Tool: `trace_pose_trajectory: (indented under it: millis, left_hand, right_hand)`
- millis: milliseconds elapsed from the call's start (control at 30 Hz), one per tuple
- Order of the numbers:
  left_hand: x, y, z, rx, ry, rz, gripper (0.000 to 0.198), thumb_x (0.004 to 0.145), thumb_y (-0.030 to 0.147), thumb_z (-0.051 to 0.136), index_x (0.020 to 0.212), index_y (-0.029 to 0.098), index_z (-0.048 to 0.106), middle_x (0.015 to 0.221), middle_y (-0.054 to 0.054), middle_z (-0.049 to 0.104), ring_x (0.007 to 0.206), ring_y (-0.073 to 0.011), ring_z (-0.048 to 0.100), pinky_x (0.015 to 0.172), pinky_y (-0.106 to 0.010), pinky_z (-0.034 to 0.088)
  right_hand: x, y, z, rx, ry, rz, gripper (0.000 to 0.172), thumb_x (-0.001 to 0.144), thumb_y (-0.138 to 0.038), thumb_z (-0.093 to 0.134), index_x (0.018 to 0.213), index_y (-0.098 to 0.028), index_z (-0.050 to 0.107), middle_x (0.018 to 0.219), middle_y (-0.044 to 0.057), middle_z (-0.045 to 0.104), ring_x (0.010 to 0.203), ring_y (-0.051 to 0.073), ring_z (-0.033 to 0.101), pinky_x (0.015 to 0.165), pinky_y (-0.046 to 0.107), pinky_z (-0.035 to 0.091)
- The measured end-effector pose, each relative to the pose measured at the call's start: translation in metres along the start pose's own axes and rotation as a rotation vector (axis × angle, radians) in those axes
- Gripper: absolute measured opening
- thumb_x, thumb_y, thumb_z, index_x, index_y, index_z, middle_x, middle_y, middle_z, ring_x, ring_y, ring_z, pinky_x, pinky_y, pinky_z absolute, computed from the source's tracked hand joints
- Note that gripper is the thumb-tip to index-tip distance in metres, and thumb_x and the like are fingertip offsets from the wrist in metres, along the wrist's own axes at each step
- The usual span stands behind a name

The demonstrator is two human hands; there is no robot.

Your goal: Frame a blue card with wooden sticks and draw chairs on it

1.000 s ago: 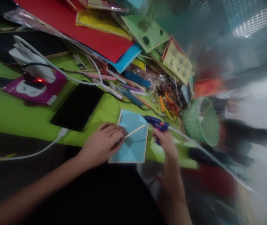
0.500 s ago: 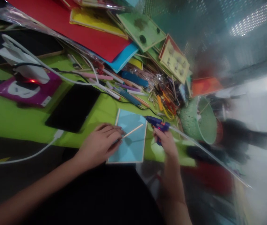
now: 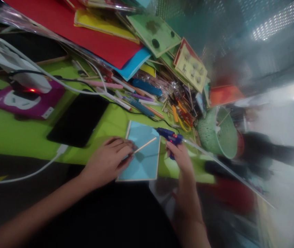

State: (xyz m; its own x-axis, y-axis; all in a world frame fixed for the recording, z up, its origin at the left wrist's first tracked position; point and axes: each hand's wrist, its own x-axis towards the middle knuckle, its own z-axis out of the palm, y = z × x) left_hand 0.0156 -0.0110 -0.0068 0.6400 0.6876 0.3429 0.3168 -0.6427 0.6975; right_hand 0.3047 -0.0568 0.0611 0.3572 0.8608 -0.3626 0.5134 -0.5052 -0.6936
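My left hand (image 3: pixel 109 160) rests on the left part of a light blue card (image 3: pixel 143 162) with a pale wooden border and pinches the near end of a thin wooden stick (image 3: pixel 145 145). The stick slants up to the right over the card. My right hand (image 3: pixel 179 156) is closed round the grip of a small blue glue gun (image 3: pixel 168 135). Its nozzle points left, close to the stick's far tip at the card's upper right edge. A long clear glue stick (image 3: pixel 227 168) trails from the gun's back to the right.
A black tablet (image 3: pixel 79 119) lies left of the card on the green table (image 3: pixel 12 132), with a white cable (image 3: pixel 33 172). Behind lie pens, scissors (image 3: pixel 180 119), coloured paper sheets (image 3: pixel 90 34) and craft boards. A green perforated basket (image 3: pixel 218 132) stands at the right.
Both hands, the stick and the glue gun have kept their pose; the gun's nozzle has edged slightly left towards the stick's tip. The view has shifted a little.
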Motion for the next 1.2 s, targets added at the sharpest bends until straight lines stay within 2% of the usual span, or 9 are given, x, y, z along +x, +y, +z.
trace_pose_trajectory:
  millis: [267,467,833,1200]
  left_hand:
    - [-0.002,-0.002,0.002,0.000,0.006,0.005,0.016,0.106,0.027,0.054,0.104,0.025,0.069,0.118,-0.003,0.081,0.119,-0.0263,0.074,0.104,-0.048,0.052]
    - [-0.002,-0.003,0.002,0.018,0.018,0.020,0.014,0.106,0.026,0.054,0.103,0.024,0.067,0.118,-0.003,0.081,0.119,-0.0261,0.074,0.104,-0.047,0.052]
    - [-0.001,-0.003,0.002,0.029,-0.005,0.018,0.016,0.107,0.031,0.052,0.103,0.024,0.066,0.117,-0.005,0.081,0.116,-0.0277,0.074,0.102,-0.049,0.052]
    - [-0.002,-0.005,0.002,0.039,-0.001,0.050,0.009,0.106,0.028,0.054,0.105,0.024,0.062,0.120,-0.005,0.080,0.121,-0.0284,0.073,0.103,-0.051,0.052]
  right_hand:
    - [-0.006,-0.001,-0.012,-0.070,0.048,0.011,0.044,0.082,-0.060,0.065,0.061,-0.022,0.063,0.047,-0.001,0.057,0.048,0.014,0.052,0.053,0.027,0.041]
    - [-0.008,0.001,-0.012,-0.072,0.059,0.028,0.044,0.082,-0.061,0.064,0.063,-0.022,0.063,0.048,-0.001,0.057,0.047,0.013,0.051,0.051,0.027,0.039]
    - [-0.003,0.004,-0.002,-0.036,0.031,-0.010,0.041,0.085,-0.058,0.066,0.065,-0.021,0.065,0.051,-0.001,0.059,0.051,0.015,0.057,0.055,0.027,0.043]
    - [-0.012,0.003,-0.015,-0.120,0.096,0.030,0.044,0.084,-0.062,0.064,0.064,-0.023,0.063,0.050,-0.002,0.056,0.050,0.016,0.053,0.053,0.030,0.040]
